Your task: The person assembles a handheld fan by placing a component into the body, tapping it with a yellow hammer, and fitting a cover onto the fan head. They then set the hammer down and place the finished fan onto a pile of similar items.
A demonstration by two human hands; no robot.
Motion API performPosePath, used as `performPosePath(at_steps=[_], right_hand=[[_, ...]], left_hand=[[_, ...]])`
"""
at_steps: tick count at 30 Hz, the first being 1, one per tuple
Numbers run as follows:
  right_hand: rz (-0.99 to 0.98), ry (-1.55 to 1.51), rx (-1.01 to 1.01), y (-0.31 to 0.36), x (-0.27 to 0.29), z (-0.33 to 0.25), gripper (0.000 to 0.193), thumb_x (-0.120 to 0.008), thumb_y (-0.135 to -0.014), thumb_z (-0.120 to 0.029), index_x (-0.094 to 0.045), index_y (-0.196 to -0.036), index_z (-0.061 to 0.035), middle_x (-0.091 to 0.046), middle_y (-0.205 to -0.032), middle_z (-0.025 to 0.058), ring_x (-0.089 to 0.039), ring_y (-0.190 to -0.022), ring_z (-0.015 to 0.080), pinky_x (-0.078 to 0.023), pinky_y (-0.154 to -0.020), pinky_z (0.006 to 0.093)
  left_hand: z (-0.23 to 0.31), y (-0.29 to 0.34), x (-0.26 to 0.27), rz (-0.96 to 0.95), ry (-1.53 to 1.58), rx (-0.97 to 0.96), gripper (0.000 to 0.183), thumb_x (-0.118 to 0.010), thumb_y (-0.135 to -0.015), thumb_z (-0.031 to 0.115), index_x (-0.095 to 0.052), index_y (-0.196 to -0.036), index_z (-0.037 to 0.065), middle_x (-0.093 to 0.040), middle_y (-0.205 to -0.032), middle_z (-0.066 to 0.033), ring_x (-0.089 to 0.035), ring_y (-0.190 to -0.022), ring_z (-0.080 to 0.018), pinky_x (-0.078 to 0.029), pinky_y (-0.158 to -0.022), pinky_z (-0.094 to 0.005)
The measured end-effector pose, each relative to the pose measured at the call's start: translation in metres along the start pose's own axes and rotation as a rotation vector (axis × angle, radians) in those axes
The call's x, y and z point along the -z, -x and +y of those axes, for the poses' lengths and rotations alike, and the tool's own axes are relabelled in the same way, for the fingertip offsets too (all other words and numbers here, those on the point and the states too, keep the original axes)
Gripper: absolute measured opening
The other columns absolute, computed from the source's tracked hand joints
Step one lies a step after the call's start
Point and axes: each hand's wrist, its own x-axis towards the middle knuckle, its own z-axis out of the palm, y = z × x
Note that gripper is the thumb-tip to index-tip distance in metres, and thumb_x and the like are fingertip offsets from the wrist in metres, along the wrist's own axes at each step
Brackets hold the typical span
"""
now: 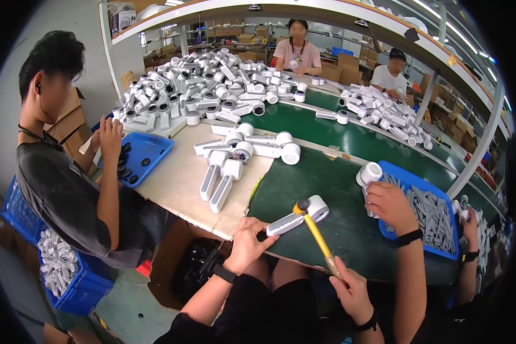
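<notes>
brown cardboard boxes (344, 62) — far shelves, behind the workers | open brown carton (180, 261) — under table edge

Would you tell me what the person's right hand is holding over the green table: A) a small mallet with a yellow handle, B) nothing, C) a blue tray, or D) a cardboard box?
A: the right hand grips the yellow-handled mallet, its head on the white device that the left hand steadies.
</notes>
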Motion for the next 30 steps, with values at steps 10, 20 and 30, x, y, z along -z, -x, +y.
performPosePath(at_steps=[10,20,30], right_hand=[[-0.111,0.076,-0.022,-0.012,0.005,-0.016,0.049,-0.064,-0.089,0.0,-0.052,-0.136,0.0033,-0.063,-0.09,0.0159,-0.06,-0.074,0.0237,-0.049,-0.072,0.0287],[-0.142,0.099,0.042,-0.022,0.002,-0.018,0.049,-0.064,-0.09,-0.002,-0.051,-0.138,0.0015,-0.062,-0.086,0.0175,-0.062,-0.074,0.0279,-0.049,-0.071,0.0333],[-0.065,0.1,0.01,-0.013,-0.002,-0.015,0.048,-0.063,-0.09,-0.002,-0.052,-0.137,0.003,-0.063,-0.089,0.0149,-0.061,-0.077,0.0212,-0.049,-0.074,0.0301]], left_hand=[[0.004,-0.004,0.003,-0.011,-0.016,0.019,0.026,-0.084,-0.071,0.017,-0.072,-0.089,0.003,-0.065,-0.088,-0.01,-0.057,-0.093,-0.0278,-0.047,-0.086,-0.0375],[0.0,-0.016,0.004,-0.047,-0.038,-0.029,0.025,-0.083,-0.07,0.016,-0.073,-0.089,0.003,-0.066,-0.089,-0.0103,-0.057,-0.093,-0.0295,-0.048,-0.086,-0.0387],[-0.006,-0.012,-0.001,0.005,0.0,-0.006,0.025,-0.083,-0.07,0.017,-0.074,-0.089,0.004,-0.065,-0.084,-0.0088,-0.056,-0.091,-0.0286,-0.047,-0.085,-0.0385]])
